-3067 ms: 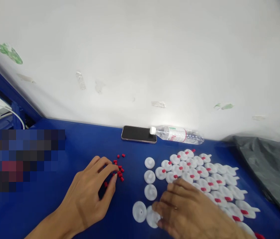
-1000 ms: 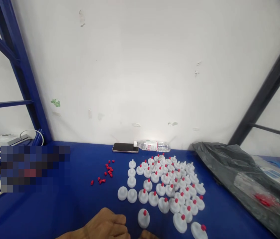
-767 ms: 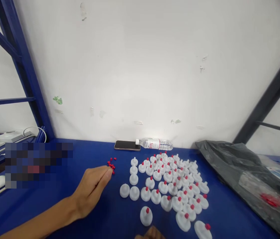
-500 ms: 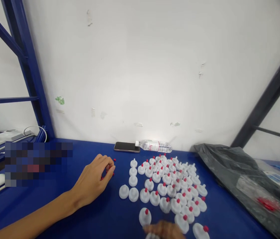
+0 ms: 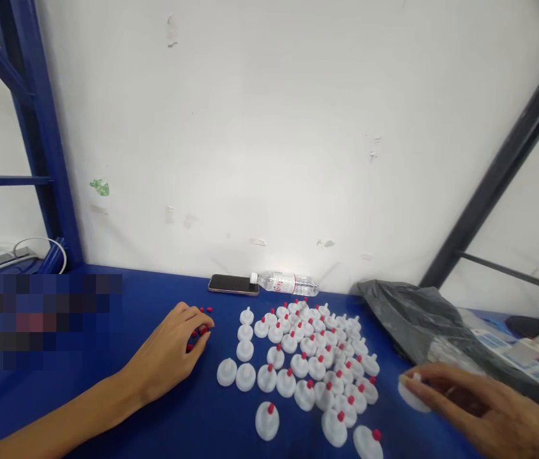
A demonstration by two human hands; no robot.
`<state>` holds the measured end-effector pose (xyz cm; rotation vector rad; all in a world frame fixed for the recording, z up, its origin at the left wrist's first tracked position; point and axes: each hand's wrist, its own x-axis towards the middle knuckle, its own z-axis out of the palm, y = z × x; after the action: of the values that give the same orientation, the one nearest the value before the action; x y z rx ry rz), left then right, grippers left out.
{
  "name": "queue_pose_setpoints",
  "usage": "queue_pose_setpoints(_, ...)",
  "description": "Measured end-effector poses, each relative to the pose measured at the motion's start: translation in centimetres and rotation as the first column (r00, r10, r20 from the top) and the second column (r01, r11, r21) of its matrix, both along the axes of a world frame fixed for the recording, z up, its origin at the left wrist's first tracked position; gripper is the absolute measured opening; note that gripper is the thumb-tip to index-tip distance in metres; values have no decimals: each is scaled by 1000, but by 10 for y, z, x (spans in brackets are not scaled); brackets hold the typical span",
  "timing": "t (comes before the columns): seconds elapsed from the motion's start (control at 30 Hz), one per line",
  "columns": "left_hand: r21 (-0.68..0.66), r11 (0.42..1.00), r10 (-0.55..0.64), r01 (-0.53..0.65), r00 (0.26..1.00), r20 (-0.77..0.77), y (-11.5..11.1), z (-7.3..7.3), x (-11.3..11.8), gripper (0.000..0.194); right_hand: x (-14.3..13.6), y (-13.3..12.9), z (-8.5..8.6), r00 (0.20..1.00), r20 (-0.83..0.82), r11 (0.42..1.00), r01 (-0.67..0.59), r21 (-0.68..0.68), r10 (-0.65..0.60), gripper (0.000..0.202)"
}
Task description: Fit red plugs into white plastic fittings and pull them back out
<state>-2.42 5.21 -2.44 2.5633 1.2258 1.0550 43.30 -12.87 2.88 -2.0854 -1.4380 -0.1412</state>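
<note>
My left hand [image 5: 168, 347] rests on the blue tabletop, its fingers curled and its thumb and index tip closing around a small red cap [image 5: 203, 329]. A few more red caps [image 5: 209, 310] lie by the fingertips, some partly hidden under the hand. At the right, my right hand [image 5: 484, 401] pinches a white round lid [image 5: 413, 396] by its short spout. Between the hands stands a large group of similar white lids [image 5: 305, 394], many wearing a red cap on the spout. A short row of lids [image 5: 245, 350] on the left side has bare spouts.
A phone [image 5: 233, 285] and a lying clear water bottle [image 5: 288, 284] are by the white wall. Dark grey plastic bags [image 5: 400, 312] lie along the right side. Blue metal posts [image 5: 53, 127] rise at the left, with white cables and a power strip near them.
My right hand has moved from the bottom middle out to the right, carrying a white lid. My left hand stays by the red caps. The view has turned slightly right.
</note>
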Motion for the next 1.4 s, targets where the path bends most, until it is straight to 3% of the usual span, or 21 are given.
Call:
queue_pose_setpoints(0.1,17,1000,-9,9,1000,-5,1,-7,1,24,-9,13,2,981,-142,956,-165,-242,133,20)
queue_pose_setpoints(0.17,27,999,-22,22,1000,-20,2,-11,1,24,-16,21,6,966,-173,911,-240,-335,191,18)
queue_pose_setpoints(0.37,50,998,-42,46,996,-74,-1,-15,1,25,-31,38,0,975,-178,870,-204,-449,137,11)
queue_pose_setpoints(0.6,20,999,-24,27,989,-143,-3,-14,3,29,-15,20,-3,982,-175,902,-139,-408,73,25)
queue_pose_setpoints(0.77,6,1000,-27,28,987,-161,5,-22,-2,27,-33,13,-8,948,-297,772,-273,-574,114,34)
queue_pose_setpoints(0.83,6,1000,-14,15,986,-164,5,-23,-2,26,-43,17,-8,947,-294,740,-288,-608,127,22)
queue_pose_setpoints(0.9,11,1000,-8,9,987,-158,4,-21,-1,26,-49,20,-4,948,-270,750,-301,-589,169,6)
queue_pose_setpoints(1.0,12,1000,-17,18,991,-132,-3,-14,3,26,-51,18,7,942,-239,767,-332,-550,236,17)
queue_pose_setpoints(1.07,7,1000,-22,23,994,-108,-7,-9,5,25,-51,15,9,947,-223,795,-317,-517,232,13)
queue_pose_setpoints(1.17,5,1000,-19,19,997,-79,-9,-6,8,22,-54,15,0,939,-272,824,-318,-469,208,14)
queue_pose_setpoints(1.3,7,1000,-22,23,995,-93,-7,-8,5,22,-59,24,-16,899,-359,755,-414,-509,251,16)
queue_pose_setpoints(1.4,-2,1000,-24,24,994,-109,-7,-8,4,23,-57,23,-16,915,-314,770,-386,-508,252,13)
